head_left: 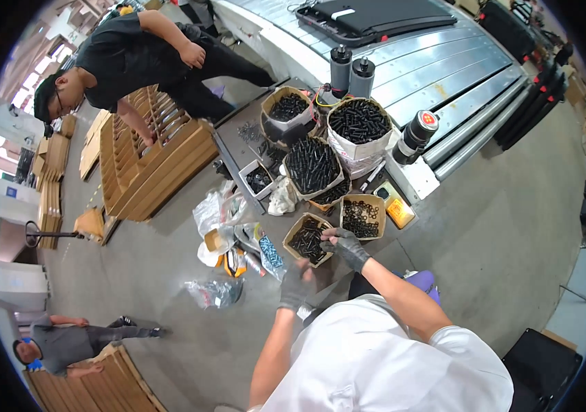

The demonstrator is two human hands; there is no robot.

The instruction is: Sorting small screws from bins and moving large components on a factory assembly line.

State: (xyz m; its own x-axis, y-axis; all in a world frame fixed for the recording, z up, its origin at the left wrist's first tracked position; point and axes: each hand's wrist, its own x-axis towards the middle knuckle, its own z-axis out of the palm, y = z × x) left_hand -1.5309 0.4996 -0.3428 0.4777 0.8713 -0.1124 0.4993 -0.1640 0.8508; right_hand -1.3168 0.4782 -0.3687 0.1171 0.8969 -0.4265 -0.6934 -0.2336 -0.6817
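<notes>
My right hand (348,248), in a dark fingerless work glove, is over the right edge of a small cardboard box (289,242) of black screws (307,240). Its fingertips are drawn together; whatever they pinch is too small to make out. Lower and to the left, my left hand (297,284) wears a similar glove. Motion smears its fingers near the box's front edge. Just beyond my right hand sits a second box (383,220) of small dark rings or nuts (360,218).
Larger containers of black bolt-like parts (312,165) and a bucket (352,156) crowd the bench. A metal roller conveyor (403,62) runs behind. Plastic bags (217,292) lie on the floor at left. A co-worker (121,62) reaches into a cardboard-divider stack (149,151); another person (66,343) is at lower left.
</notes>
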